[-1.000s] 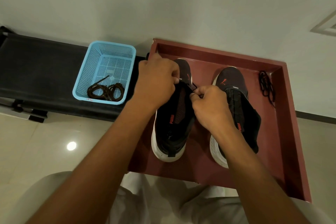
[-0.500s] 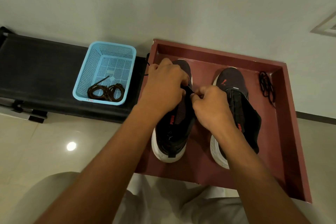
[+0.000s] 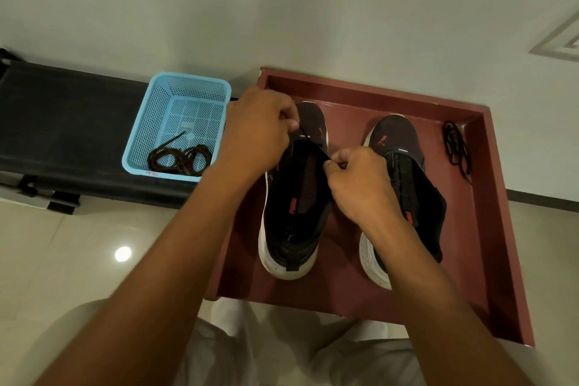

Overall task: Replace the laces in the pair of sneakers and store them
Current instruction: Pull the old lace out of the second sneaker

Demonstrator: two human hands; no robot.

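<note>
Head view: left hand [image 3: 255, 131] and right hand [image 3: 360, 180] each pinch an end of a thin black lace [image 3: 313, 142] at the lowest eyelets of the left black mesh sneaker with white sole [image 3: 293, 213]. Right black sneaker [image 3: 396, 141] appears already laced. Both stand in the dark red wooden tray [image 3: 488, 229]. Dark brown coiled laces [image 3: 178, 158] lie in the light blue perforated plastic basket [image 3: 141, 135]; 1 black lace bundle [image 3: 456, 147] lies in the tray corner. Judged: lacing of shoe 2 barely begun, storing not yet done.

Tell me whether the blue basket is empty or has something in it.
Not empty. The blue basket holds a coiled dark brown lace at its near end; the rest of its floor is bare.
</note>
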